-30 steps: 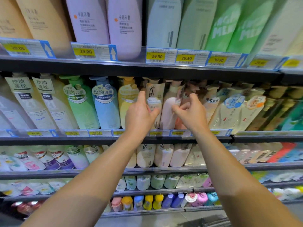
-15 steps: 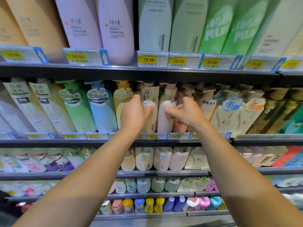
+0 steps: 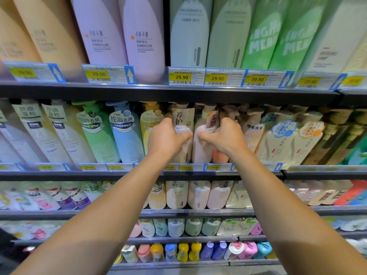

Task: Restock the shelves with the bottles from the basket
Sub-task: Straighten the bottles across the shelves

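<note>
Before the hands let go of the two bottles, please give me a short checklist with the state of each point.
1. Left hand grips cream bottle: ok.
2. Right hand grips pink bottle: ok.
3. Both bottles stand on the shelf edge, behind the price tags: ok.
4. Both bottles upright: ok, as far as the wide lens shows.
5. Labels face forward: ok.
6. Room behind the bottles: cannot tell.
</note>
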